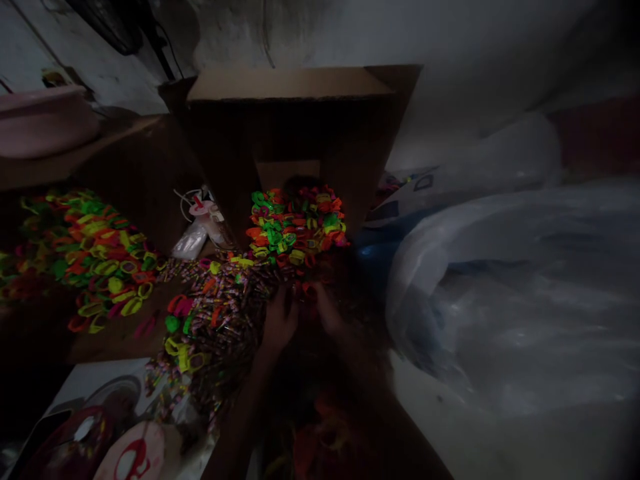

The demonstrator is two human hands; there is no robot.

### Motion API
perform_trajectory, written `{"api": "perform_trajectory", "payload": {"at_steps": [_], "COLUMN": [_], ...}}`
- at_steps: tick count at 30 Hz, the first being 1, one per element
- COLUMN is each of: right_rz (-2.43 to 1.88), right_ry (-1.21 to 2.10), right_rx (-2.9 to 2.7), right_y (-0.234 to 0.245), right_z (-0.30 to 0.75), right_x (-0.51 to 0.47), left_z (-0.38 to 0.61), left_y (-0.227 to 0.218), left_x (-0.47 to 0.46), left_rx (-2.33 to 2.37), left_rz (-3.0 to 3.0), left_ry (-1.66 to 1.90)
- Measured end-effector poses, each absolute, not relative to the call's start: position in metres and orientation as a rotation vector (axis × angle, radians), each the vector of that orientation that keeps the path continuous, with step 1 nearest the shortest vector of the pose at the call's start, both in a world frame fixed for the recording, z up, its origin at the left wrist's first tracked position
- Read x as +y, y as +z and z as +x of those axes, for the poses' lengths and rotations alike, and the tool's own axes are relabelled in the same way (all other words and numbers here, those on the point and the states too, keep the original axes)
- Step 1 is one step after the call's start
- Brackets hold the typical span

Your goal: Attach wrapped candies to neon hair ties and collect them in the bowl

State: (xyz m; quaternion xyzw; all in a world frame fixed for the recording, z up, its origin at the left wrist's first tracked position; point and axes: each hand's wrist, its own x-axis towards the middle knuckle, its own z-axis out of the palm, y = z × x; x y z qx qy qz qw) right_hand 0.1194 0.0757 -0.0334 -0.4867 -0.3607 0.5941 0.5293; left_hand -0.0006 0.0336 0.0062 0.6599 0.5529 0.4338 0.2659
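The scene is dim and blurred. My left hand and my right hand come together low in the middle, over a dark spot just below a heap of neon plastic rings. Their fingers curl inward and nearly touch each other, but what they hold is too dark to make out. To the left of my left hand lies a spread of small striped sticks mixed with a few rings.
An open cardboard box stands behind the ring heap. A second pile of neon rings lies at the left. A small clear bag sits between the piles. Large clear plastic bags fill the right. Printed packaging lies bottom left.
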Motion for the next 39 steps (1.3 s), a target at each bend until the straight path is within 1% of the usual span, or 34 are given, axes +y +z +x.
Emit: {"api": "perform_trajectory", "payload": {"at_steps": [4, 12, 21, 31, 35, 39], "right_rz": [-1.227, -1.24, -1.254, -1.28, -1.324, -1.28], "right_ry": [1.292, 1.182, 1.152, 1.142, 1.096, 1.087], "right_rx": [-0.899, -1.131, -1.183, -1.197, -1.242, -1.235], "right_y": [-0.026, -0.013, -0.015, -0.022, -0.02, -0.022], "right_z": [0.122, 0.124, 0.124, 0.124, 0.124, 0.123], "right_x": [0.075, 0.07, 0.069, 0.071, 0.069, 0.068], "left_z": [0.003, 0.002, 0.001, 0.002, 0.004, 0.006], "left_y": [0.006, 0.003, 0.003, 0.0, 0.0, 0.002], "left_x": [0.035, 0.037, 0.038, 0.036, 0.035, 0.035], "left_rx": [1.541, 1.516, 1.523, 1.534, 1.549, 1.594], "left_rz": [1.797, 1.848, 1.994, 1.861, 2.003, 2.096], "left_ry": [1.129, 1.1, 1.144, 1.156, 1.116, 1.054]}}
